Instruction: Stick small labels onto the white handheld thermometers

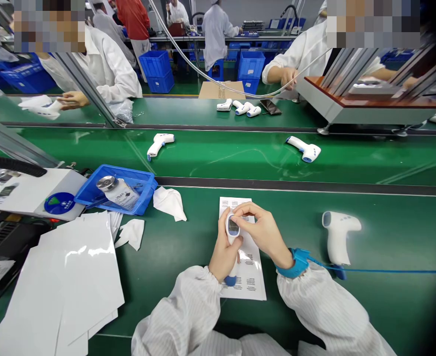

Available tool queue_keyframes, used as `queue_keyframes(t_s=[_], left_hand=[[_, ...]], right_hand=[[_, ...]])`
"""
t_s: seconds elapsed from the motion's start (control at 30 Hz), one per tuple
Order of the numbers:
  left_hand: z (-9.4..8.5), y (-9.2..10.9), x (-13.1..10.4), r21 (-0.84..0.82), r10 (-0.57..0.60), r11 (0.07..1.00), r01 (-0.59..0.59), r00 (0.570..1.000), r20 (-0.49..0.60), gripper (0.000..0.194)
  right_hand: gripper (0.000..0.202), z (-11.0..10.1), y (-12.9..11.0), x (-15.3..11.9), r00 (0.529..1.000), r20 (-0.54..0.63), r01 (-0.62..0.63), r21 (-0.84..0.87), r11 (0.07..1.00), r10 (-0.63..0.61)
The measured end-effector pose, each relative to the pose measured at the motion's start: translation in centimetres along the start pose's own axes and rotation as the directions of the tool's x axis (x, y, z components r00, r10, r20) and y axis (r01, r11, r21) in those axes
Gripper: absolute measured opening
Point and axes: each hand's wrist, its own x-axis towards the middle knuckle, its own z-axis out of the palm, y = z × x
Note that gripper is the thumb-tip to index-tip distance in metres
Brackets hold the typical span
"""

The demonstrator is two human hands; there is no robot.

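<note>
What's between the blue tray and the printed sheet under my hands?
A white cloth or tissue, then bare green tabletop, as the head view shows.

Blue crates [155,64] stand stacked — beyond the far bench [188,111].

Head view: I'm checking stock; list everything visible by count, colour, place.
Held thermometer gun: one, white and blue, lower centre
Other thermometer guns: at least six, white and blue, across near bench, green middle strip, far bench
Phone-like device: one, dark, far bench
Printed sheet: one, white, under held thermometer gun
Tray: one, blue, left
Metal-lidded bottle: one, whitish, in tray
Crumpled wipes: two, white, near tray
Blank sheets: several, white, lower left
Boxy device: one, white, left
Fixture: one, white, brown, right
Crates: several, blue, background
Carton: one, brown, background
Co-workers: several, mostly white clothing, background
Wrist strap: one, blue, right wrist
Left hand: one, bare, gripping held thermometer gun
Right hand: one, bare, at display
</note>
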Motion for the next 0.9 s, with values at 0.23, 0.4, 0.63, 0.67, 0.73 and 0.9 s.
queue_keyframes(t_s=[0.23, 0.4, 0.63, 0.67, 0.73, 0.9], left_hand=[[-0.35, -0.07, -0.16, -0.016, -0.021, 1.000, 0.022, 0.999, 0.029, 0.079], [-0.64, -0.11, -0.08, -0.031, -0.022, 0.999, 0.023, 0.999, 0.032, 0.085], [-0.62, 0.71, -0.52, -0.088, -0.094, 0.991, 0.098, 0.994, 0.052, 0.075], [-0.61, 0.74, -0.57, -0.091, -0.103, 0.990, 0.107, 0.993, 0.051, 0.072], [-0.57, 0.69, -0.58, -0.091, -0.112, 0.989, 0.115, 0.993, 0.039, 0.066], [-0.46, 0.29, -0.39, -0.085, -0.128, 0.988, 0.128, 0.992, 0.002, 0.061]], right_hand=[[0.005, -0.09, -0.01, -0.07, 1.000, 0.008, 0.000, -0.002, 1.000, 0.000], [0.005, -0.10, 0.04, -0.08, 1.000, 0.013, 0.001, -0.005, 1.000, -0.001], [0.005, -0.14, -0.02, -0.07, 1.000, 0.016, 0.002, -0.017, 1.000, -0.002], [0.006, -0.15, -0.02, -0.10, 1.000, 0.017, -0.001, -0.018, 1.000, 0.001], [0.006, -0.15, 0.00, -0.14, 1.000, 0.018, -0.004, -0.024, 1.000, 0.004], [0.006, -0.09, 0.17, -0.12, 1.000, 0.010, 0.014, -0.041, 0.999, -0.013]])
